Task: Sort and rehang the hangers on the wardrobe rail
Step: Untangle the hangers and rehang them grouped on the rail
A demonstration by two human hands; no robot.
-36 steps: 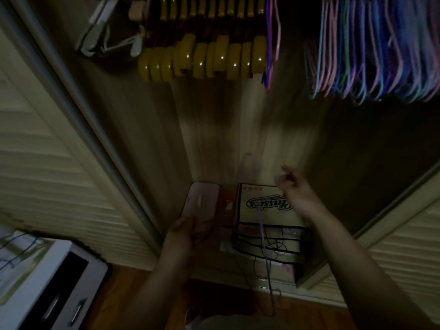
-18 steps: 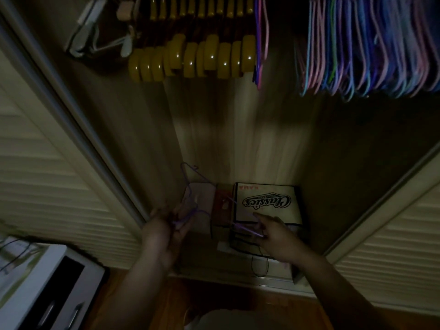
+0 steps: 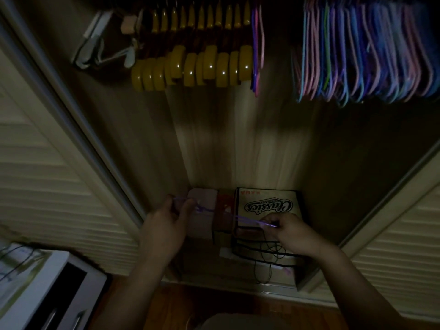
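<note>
A thin purple wire hanger (image 3: 207, 210) stretches between my two hands low in the dim wardrobe. My left hand (image 3: 166, 220) grips its left end, and my right hand (image 3: 289, 231) pinches its right end above the boxes. High up on the rail hang several yellow wooden hangers (image 3: 197, 65), a couple of purple and pink wire hangers (image 3: 257, 48) beside them, and a dense bunch of pastel wire hangers (image 3: 362, 51) at the right. White clip hangers (image 3: 100, 44) hang at the far left.
On the wardrobe floor sit a "Classics" box (image 3: 267, 206), a pale box (image 3: 202, 217) and black wire hangers (image 3: 259, 248). Louvred doors (image 3: 47, 175) flank the opening on both sides. A white drawer unit (image 3: 47, 289) stands at lower left.
My right hand came down and took hold of the purple hanger's right end. My left hand, which held the hanger upright, now holds it stretched flat between both hands.
</note>
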